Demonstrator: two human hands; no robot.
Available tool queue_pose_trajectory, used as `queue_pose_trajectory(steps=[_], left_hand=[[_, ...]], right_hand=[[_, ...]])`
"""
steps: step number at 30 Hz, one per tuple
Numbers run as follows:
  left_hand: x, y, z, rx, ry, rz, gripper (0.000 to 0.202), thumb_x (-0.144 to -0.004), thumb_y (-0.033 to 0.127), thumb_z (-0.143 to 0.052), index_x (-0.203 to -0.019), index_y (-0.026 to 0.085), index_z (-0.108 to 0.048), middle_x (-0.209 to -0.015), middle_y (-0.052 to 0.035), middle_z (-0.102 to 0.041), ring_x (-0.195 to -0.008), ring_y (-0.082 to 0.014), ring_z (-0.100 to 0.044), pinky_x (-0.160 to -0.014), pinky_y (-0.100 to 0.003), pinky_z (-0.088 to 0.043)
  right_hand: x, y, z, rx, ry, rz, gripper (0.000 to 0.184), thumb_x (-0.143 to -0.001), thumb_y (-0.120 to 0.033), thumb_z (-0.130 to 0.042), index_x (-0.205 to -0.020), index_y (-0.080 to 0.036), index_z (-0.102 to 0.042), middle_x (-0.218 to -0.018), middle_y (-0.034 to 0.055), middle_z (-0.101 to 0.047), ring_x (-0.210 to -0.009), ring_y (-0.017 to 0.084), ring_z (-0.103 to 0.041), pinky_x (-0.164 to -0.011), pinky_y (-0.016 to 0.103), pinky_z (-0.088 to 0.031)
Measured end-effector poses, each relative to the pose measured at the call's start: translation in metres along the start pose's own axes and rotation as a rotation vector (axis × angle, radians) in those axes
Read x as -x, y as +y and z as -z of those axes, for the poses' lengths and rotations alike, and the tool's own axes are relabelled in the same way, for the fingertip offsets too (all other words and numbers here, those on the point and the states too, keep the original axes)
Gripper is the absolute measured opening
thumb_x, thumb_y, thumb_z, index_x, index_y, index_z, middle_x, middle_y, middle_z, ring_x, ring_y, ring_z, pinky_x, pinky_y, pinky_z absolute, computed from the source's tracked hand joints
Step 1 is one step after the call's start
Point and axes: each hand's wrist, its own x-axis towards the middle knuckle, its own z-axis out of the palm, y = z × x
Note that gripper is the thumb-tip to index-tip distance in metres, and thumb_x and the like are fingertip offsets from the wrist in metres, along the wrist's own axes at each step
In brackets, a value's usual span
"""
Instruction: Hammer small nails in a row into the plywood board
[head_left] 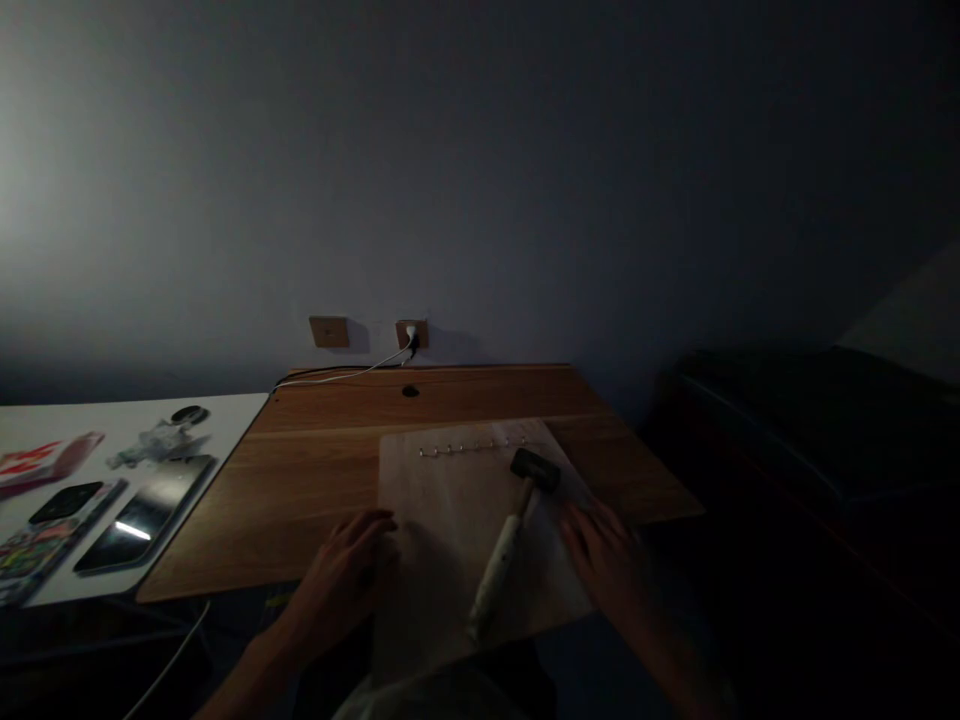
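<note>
A pale wooden board (450,520) lies on the brown wooden desk (315,470), overhanging its near edge. A row of small metal nails or hooks (472,447) stands along the board's far edge. A mallet (510,545) with a black head and light handle lies across the board. My left hand (349,575) rests at the board's left edge, fingers curled against it. My right hand (600,550) lies flat on the board's right side, fingers stretched out. Neither hand touches the mallet.
The room is dim. A white table (225,415) to the left carries a tablet (146,512), a phone (66,500) and small packets. A white charger (411,335) is plugged into a wall socket, its cable trailing left. Dark furniture stands at right.
</note>
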Motion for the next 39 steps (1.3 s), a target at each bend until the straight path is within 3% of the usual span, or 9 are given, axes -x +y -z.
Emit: queue_pose_trajectory(steps=[5,10,13,17,23,28,31,35,39], left_hand=[[-0.056,0.052,-0.037,0.127,-0.194,-0.197,0.032,-0.088,0.023,-0.059,-0.120,0.024,-0.061,-0.138,-0.0113,-0.058,-0.126,-0.0266,-0.058,-0.102,-0.042,-0.051],[-0.105,0.086,-0.077,0.119,-0.260,-0.350,0.035,-0.091,0.030,-0.059,-0.125,0.022,-0.058,-0.136,-0.0139,-0.058,-0.126,-0.0277,-0.057,-0.100,-0.043,-0.050],[-0.118,0.097,-0.091,0.049,-0.236,-0.362,0.040,-0.095,0.036,-0.056,-0.132,0.023,-0.055,-0.138,-0.0150,-0.058,-0.128,-0.0309,-0.055,-0.106,-0.051,-0.045],[-0.118,0.102,-0.102,0.012,-0.221,-0.414,0.042,-0.098,0.044,-0.051,-0.136,0.025,-0.054,-0.145,-0.0124,-0.056,-0.145,-0.0357,-0.037,-0.114,-0.065,-0.031],[-0.119,0.102,-0.109,0.028,-0.191,-0.390,0.040,-0.100,0.043,-0.048,-0.135,0.025,-0.056,-0.126,-0.0119,-0.069,-0.146,-0.0329,-0.037,-0.117,-0.071,-0.019],[-0.111,0.075,-0.091,0.007,-0.121,-0.363,0.027,-0.098,0.036,-0.054,-0.121,0.028,-0.065,-0.119,-0.0089,-0.073,-0.138,-0.0317,-0.048,-0.119,-0.069,-0.016],[-0.095,0.043,-0.066,-0.017,-0.106,-0.313,0.022,-0.097,0.028,-0.054,-0.115,0.030,-0.068,-0.120,-0.0053,-0.073,-0.130,-0.0297,-0.056,-0.119,-0.066,-0.017],[-0.061,-0.008,-0.026,-0.078,-0.045,-0.166,0.025,-0.096,0.030,-0.054,-0.117,0.028,-0.067,-0.116,-0.0055,-0.075,-0.118,-0.0259,-0.064,-0.120,-0.060,-0.020],[-0.021,-0.056,0.009,-0.176,-0.020,-0.069,0.024,-0.093,0.027,-0.054,-0.111,0.029,-0.070,-0.114,-0.0039,-0.077,-0.111,-0.0247,-0.069,-0.119,-0.057,-0.025]], right_hand=[[-0.012,0.081,0.004,0.076,-0.052,-0.158,0.051,-0.100,-0.039,-0.030,-0.125,-0.013,-0.066,-0.123,0.0156,-0.071,-0.122,0.033,-0.060,-0.100,0.048,-0.046],[-0.025,0.145,0.009,0.114,-0.089,-0.306,0.055,-0.095,-0.036,-0.031,-0.131,-0.007,-0.062,-0.128,0.0206,-0.068,-0.122,0.034,-0.061,-0.105,0.048,-0.044],[-0.026,0.165,0.014,0.125,-0.091,-0.387,0.055,-0.094,-0.037,-0.033,-0.132,-0.007,-0.061,-0.130,0.0211,-0.067,-0.121,0.034,-0.063,-0.105,0.046,-0.045],[-0.025,0.178,0.017,0.139,-0.103,-0.527,0.060,-0.095,-0.048,-0.033,-0.126,-0.009,-0.065,-0.120,0.0259,-0.070,-0.109,0.040,-0.067,-0.094,0.054,-0.049],[-0.033,0.190,0.020,0.076,-0.132,-0.647,0.073,-0.093,-0.059,-0.034,-0.141,-0.007,-0.054,-0.127,0.0257,-0.067,-0.112,0.037,-0.068,-0.091,0.048,-0.053],[-0.023,0.164,0.017,0.065,-0.097,-0.646,0.076,-0.092,-0.063,-0.031,-0.145,-0.011,-0.050,-0.133,0.0267,-0.061,-0.121,0.042,-0.061,-0.095,0.056,-0.050],[-0.011,0.123,0.010,0.009,-0.043,-0.475,0.071,-0.091,-0.059,-0.037,-0.140,-0.010,-0.053,-0.137,0.0259,-0.056,-0.126,0.039,-0.058,-0.100,0.051,-0.049],[-0.001,0.054,0.001,-0.099,-0.035,-0.290,0.064,-0.093,-0.059,-0.036,-0.132,-0.014,-0.059,-0.130,0.0223,-0.061,-0.114,0.038,-0.064,-0.095,0.052,-0.052],[0.001,0.000,-0.006,-0.272,-0.045,-0.129,0.051,-0.096,-0.054,-0.041,-0.132,-0.024,-0.060,-0.129,0.0142,-0.065,-0.118,0.032,-0.064,-0.100,0.049,-0.051]])
